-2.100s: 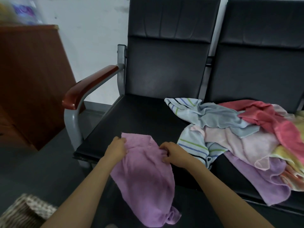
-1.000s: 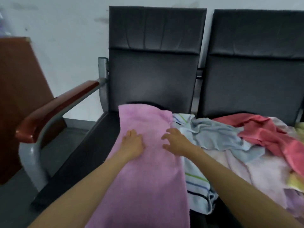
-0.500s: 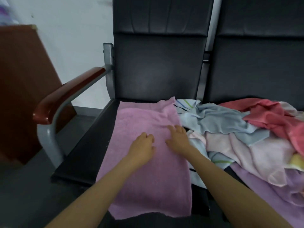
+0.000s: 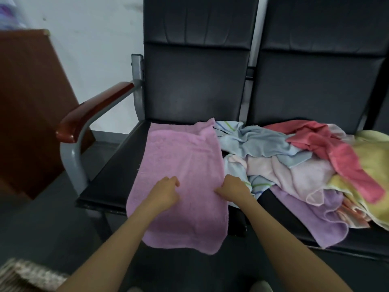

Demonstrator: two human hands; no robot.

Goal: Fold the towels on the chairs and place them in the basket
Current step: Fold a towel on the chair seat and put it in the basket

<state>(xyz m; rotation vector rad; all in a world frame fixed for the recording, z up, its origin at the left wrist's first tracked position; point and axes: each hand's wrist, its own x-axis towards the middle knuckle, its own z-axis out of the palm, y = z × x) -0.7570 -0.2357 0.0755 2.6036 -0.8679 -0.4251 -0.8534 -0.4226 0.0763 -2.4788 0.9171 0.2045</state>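
Head view: pink towel (image 4: 183, 165) spread on the left chair seat (image 4: 109, 178); left hand (image 4: 166, 193) rests on it, fingers curled, grip unclear; right hand (image 4: 233, 189) pinches its 3 o'clock edge. Beyond, towel pile (image 4: 305, 161) at 3 o'clock, basket (image 4: 27, 275) at 7.

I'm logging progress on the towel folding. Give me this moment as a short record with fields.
towel in work: pink towel, spread flat on the left chair seat, front edge hanging over
left hand: on the towel, fingers curled, grip unclear
right hand: at the towel's right edge, seems to pinch it
unfolded pile: mostly on the right seat, reaching the pink towel
basket: lower left, only a corner in view
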